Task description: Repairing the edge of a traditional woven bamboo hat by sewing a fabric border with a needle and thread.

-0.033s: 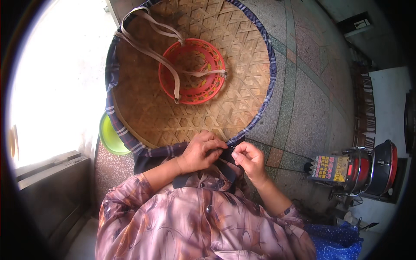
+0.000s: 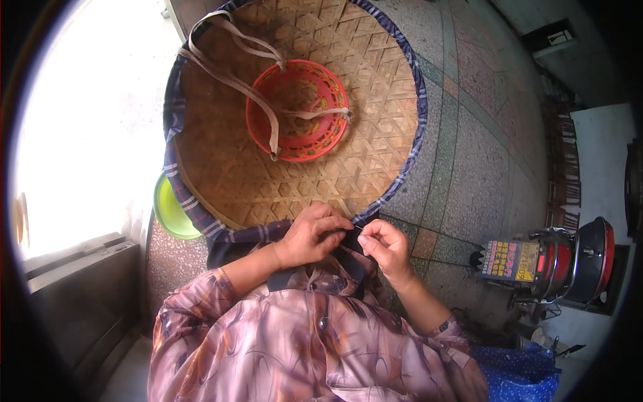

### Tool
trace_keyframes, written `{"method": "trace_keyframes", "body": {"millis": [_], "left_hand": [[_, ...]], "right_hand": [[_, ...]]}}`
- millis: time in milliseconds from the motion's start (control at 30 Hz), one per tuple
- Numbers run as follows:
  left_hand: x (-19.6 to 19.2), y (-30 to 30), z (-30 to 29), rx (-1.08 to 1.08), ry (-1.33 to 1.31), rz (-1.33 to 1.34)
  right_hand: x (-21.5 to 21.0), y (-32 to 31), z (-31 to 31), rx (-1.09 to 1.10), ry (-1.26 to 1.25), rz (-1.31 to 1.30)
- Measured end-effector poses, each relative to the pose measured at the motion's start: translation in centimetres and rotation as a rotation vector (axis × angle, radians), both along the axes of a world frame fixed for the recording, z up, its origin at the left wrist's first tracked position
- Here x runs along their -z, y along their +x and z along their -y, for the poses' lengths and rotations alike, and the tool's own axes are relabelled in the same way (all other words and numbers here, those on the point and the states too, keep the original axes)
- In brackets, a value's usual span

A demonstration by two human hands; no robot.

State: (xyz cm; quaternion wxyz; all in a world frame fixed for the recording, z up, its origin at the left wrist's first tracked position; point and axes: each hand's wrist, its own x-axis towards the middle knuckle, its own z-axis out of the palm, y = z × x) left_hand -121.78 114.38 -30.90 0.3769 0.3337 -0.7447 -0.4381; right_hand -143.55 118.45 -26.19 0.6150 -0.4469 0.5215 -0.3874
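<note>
A large round woven bamboo tray [image 2: 228, 167] lies before me, its rim wrapped in dark blue plaid cloth [image 2: 179, 171]. At its near edge my left hand [image 2: 310, 236] is closed, thumb and fingers pinching the cloth. Just to the right, my right hand [image 2: 387, 248] holds a thin needle [image 2: 360, 228] between thumb and forefinger, pointing toward the left fingertips. Any thread is too fine to make out. Inside the tray sits a red plastic basket [image 2: 256, 127] with pale fabric straps [image 2: 228, 76] tied to it, one trailing over the tray's left rim.
A green basin [image 2: 175, 216] stands on the floor left of the tray. To the right is a motorcycle's rear end [image 2: 556, 261] with a plate. Blue dotted cloth [image 2: 519, 375] lies at lower right. A dark low panel [image 2: 87, 288] stands by the bright doorway at left.
</note>
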Motion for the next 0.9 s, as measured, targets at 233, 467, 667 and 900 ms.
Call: {"method": "trace_keyframes", "body": {"millis": [233, 467, 667, 900], "left_hand": [[0.7, -0.2, -0.2, -0.043, 0.205, -0.055], [-0.5, -1.1, -0.2, -0.084, 0.017, 0.134], [0.6, -1.7, 0.3, -0.096, 0.049, 0.053], [0.7, -0.6, 0.7, -0.062, 0.463, -0.193]], "right_hand": [[0.4, -0.5, -0.4, 0.061, -0.133, -0.091], [0.4, -2.5, -0.6, 0.189, -0.079, -0.102], [-0.3, -1.8, -0.1, 0.209, -0.014, -0.073], [0.2, -1.3, -0.3, 0.028, 0.105, -0.008]]}}
